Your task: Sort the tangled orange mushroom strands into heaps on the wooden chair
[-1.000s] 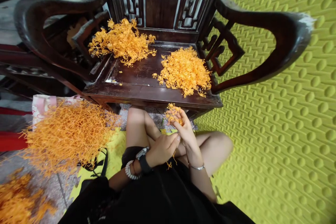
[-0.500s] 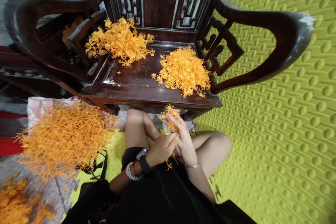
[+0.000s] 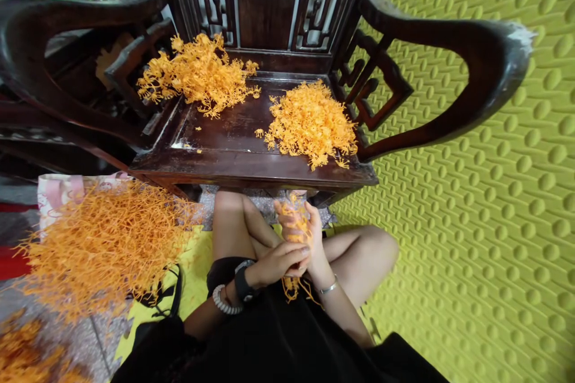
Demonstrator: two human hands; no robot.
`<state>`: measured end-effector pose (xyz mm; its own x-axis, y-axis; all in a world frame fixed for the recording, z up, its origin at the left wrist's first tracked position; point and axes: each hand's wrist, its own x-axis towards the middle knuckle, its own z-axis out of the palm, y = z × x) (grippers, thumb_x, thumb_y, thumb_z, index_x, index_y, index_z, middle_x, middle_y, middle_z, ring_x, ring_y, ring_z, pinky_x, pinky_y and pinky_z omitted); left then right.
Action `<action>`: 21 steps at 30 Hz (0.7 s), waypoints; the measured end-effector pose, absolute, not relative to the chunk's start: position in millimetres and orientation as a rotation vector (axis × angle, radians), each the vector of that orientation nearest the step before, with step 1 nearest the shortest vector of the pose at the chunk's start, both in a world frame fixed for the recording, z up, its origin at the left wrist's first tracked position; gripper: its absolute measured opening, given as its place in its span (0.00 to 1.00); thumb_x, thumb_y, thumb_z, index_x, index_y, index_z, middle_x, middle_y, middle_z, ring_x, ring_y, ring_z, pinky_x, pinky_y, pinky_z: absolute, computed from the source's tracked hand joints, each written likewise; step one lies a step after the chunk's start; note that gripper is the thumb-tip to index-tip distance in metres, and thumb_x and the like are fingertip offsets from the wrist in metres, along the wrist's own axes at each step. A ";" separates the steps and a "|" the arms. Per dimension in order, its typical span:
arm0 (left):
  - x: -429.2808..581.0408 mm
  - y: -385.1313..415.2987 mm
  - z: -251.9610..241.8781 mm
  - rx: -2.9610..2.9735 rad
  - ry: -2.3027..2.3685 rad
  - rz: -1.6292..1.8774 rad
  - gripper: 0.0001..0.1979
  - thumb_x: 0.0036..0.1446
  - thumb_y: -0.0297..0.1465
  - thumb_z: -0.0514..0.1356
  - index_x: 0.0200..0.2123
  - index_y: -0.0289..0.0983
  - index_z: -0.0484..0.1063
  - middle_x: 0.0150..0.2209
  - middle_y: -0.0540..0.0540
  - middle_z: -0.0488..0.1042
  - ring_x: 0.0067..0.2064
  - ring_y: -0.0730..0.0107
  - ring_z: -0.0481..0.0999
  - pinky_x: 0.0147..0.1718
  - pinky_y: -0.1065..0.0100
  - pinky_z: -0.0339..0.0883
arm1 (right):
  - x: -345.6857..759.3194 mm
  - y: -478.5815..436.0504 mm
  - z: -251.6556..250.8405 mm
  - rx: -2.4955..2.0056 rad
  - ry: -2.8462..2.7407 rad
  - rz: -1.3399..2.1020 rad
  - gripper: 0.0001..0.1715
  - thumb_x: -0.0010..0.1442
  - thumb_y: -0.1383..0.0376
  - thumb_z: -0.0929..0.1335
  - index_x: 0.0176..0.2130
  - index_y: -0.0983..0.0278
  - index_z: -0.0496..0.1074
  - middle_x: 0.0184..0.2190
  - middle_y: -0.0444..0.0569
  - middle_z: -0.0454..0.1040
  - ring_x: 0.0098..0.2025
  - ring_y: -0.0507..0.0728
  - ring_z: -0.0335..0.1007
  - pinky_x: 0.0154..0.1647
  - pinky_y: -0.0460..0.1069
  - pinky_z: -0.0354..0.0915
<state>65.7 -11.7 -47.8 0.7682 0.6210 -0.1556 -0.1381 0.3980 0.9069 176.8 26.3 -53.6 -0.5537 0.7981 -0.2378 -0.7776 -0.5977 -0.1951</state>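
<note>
Orange sprig (image 3: pixel 293 288) between our hands
Right hand (image 3: pixel 304 232) cups it, left hand (image 3: pixel 275 263) pinches at six o'clock — light, springy, probably brittle; hold the stem.

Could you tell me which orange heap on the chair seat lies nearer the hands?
The right-hand heap, near the seat's front edge; the left-hand heap sits farther back in the corner.
</note>
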 end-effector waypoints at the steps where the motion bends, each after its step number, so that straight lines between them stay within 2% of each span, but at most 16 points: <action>1: 65.4 -11.4 -47.7 1.041 0.505 0.516 0.22 0.61 0.47 0.48 0.22 0.38 0.56 0.16 0.57 0.51 0.19 0.79 0.48 0.21 0.68 0.43 | 177.4 27.8 -51.6 -0.347 -0.073 2.148 0.16 0.58 0.52 0.65 0.36 0.63 0.66 0.20 0.38 0.68 0.16 0.45 0.59 0.13 0.38 0.58; 3: 64.9 -11.0 -48.5 1.020 0.477 0.546 0.22 0.62 0.47 0.49 0.23 0.38 0.56 0.17 0.57 0.51 0.19 0.79 0.48 0.21 0.69 0.42 | 178.2 32.3 -46.8 -0.348 -0.091 2.047 0.17 0.60 0.52 0.65 0.39 0.62 0.66 0.16 0.34 0.60 0.13 0.44 0.50 0.11 0.37 0.52; 5: 65.0 -10.7 -50.6 1.007 0.470 0.590 0.22 0.62 0.47 0.49 0.23 0.38 0.56 0.17 0.57 0.51 0.19 0.79 0.47 0.21 0.69 0.43 | 179.1 38.4 -42.7 -0.443 -0.195 1.895 0.19 0.61 0.48 0.64 0.38 0.62 0.68 0.14 0.33 0.55 0.13 0.45 0.47 0.11 0.38 0.50; 7: 65.5 -10.7 -52.7 1.040 0.526 0.632 0.22 0.62 0.48 0.48 0.23 0.38 0.54 0.18 0.57 0.51 0.20 0.79 0.48 0.22 0.69 0.44 | 180.8 44.9 -41.0 -0.596 -0.374 1.723 0.27 0.58 0.41 0.63 0.27 0.62 0.67 0.12 0.35 0.52 0.13 0.46 0.44 0.11 0.41 0.47; 9: 66.3 -10.6 -53.4 1.092 0.626 0.662 0.22 0.63 0.48 0.48 0.23 0.38 0.54 0.19 0.56 0.51 0.21 0.78 0.48 0.22 0.69 0.45 | 183.5 50.2 -41.6 -0.722 -0.534 1.544 0.37 0.53 0.34 0.61 0.17 0.62 0.62 0.09 0.38 0.50 0.12 0.46 0.42 0.11 0.43 0.43; 12: 67.3 -10.2 -50.5 1.153 0.747 0.678 0.22 0.64 0.48 0.46 0.24 0.39 0.54 0.22 0.55 0.52 0.23 0.77 0.49 0.23 0.69 0.47 | 189.5 54.2 -40.6 -0.912 -0.699 1.214 0.43 0.48 0.28 0.56 0.12 0.61 0.59 0.07 0.41 0.51 0.11 0.48 0.45 0.13 0.45 0.41; 16: 66.2 -10.3 -43.4 1.251 0.776 0.670 0.21 0.66 0.44 0.43 0.24 0.38 0.55 0.21 0.55 0.53 0.24 0.74 0.52 0.26 0.68 0.50 | 198.3 53.4 -25.3 -1.009 -0.731 0.939 0.43 0.54 0.31 0.52 0.11 0.60 0.56 0.07 0.42 0.51 0.12 0.49 0.46 0.15 0.47 0.43; 21: 55.5 -15.0 -39.0 1.360 0.785 0.672 0.20 0.67 0.42 0.43 0.25 0.37 0.57 0.23 0.53 0.57 0.27 0.74 0.58 0.30 0.68 0.53 | 198.6 45.4 2.3 -0.982 -0.656 0.827 0.38 0.61 0.43 0.59 0.11 0.61 0.51 0.05 0.39 0.48 0.09 0.48 0.42 0.14 0.47 0.41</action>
